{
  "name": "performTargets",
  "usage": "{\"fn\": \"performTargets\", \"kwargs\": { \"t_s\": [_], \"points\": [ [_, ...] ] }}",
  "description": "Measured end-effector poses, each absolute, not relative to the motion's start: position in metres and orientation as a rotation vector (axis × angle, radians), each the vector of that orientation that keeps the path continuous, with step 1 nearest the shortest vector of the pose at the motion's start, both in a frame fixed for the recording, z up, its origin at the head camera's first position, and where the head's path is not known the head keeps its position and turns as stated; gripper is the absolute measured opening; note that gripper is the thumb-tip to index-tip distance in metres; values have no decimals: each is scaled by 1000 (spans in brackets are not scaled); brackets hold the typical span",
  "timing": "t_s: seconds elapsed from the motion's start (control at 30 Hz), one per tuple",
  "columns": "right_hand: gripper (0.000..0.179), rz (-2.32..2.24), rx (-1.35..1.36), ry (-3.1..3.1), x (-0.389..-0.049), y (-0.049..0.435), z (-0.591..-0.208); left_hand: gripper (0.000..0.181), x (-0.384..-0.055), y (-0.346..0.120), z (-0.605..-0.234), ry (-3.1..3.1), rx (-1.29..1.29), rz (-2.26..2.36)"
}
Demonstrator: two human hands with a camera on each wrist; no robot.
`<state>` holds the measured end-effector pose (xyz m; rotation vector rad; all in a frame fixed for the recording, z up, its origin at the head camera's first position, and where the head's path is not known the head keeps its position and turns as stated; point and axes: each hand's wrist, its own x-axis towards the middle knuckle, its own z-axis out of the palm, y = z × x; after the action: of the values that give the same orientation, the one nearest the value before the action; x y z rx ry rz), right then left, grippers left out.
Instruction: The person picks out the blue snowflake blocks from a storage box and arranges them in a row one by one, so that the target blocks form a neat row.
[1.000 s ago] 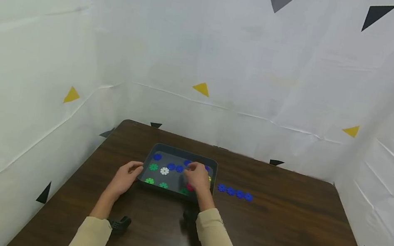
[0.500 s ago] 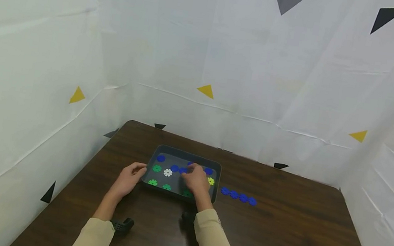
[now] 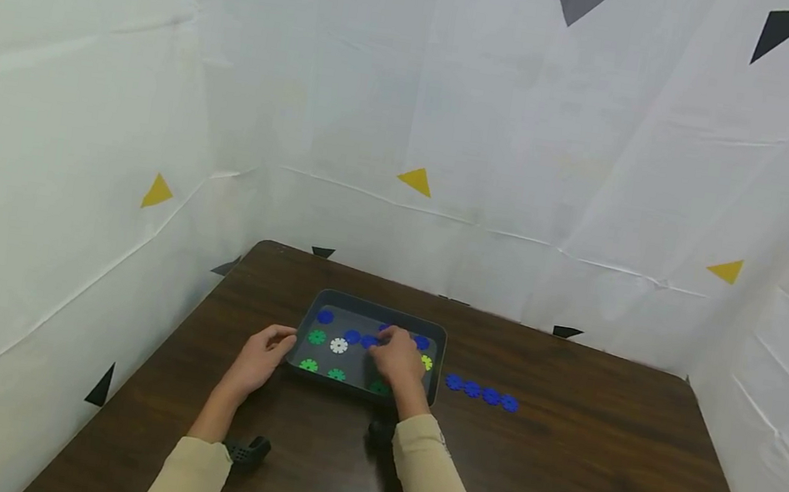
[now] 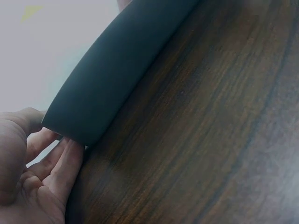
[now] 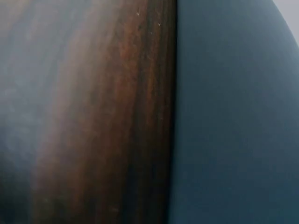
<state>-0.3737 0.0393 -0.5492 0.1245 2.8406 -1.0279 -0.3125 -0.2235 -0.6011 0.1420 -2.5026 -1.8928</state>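
A dark grey tray (image 3: 385, 309) holds several flat, notched plastic discs in blue, green, white and yellow. My left hand (image 3: 261, 358) grips the tray's near left corner; in the left wrist view the thumb (image 4: 28, 119) lies at the rim and the fingers bend against the outer wall. Over the tray's right part is my right hand (image 3: 400, 358), its fingers curled down with the tips at a blue disc (image 3: 368, 342). Whether they pinch that disc is hidden. A second blue disc (image 3: 351, 337) lies beside it, near a white disc (image 3: 338, 346).
Right of the tray, a row of several blue discs (image 3: 482, 392) lies end to end on the brown wooden table (image 3: 560, 471). White sheeting (image 3: 457, 120) with coloured triangles stands behind the table and at both sides. Each wrist wears a black device (image 3: 248, 452).
My right hand has shifted slightly left within the tray, bringing its fingertips to the blue disc. A red disc seen earlier is now hidden by that hand. The left hand stays at the corner.
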Motion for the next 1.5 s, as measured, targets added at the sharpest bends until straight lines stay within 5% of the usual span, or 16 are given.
{"fn": "performTargets", "kwargs": {
  "t_s": [0.9, 1.5],
  "points": [
    [36, -999, 79, 2806, -382, 40, -546, 46, -313, -221, -601, -2505, 154, -1893],
    [12, -1009, 35, 2882, -375, 44, -538, 45, -315, -224, -602, -2506, 156, -1883]
  ]
}}
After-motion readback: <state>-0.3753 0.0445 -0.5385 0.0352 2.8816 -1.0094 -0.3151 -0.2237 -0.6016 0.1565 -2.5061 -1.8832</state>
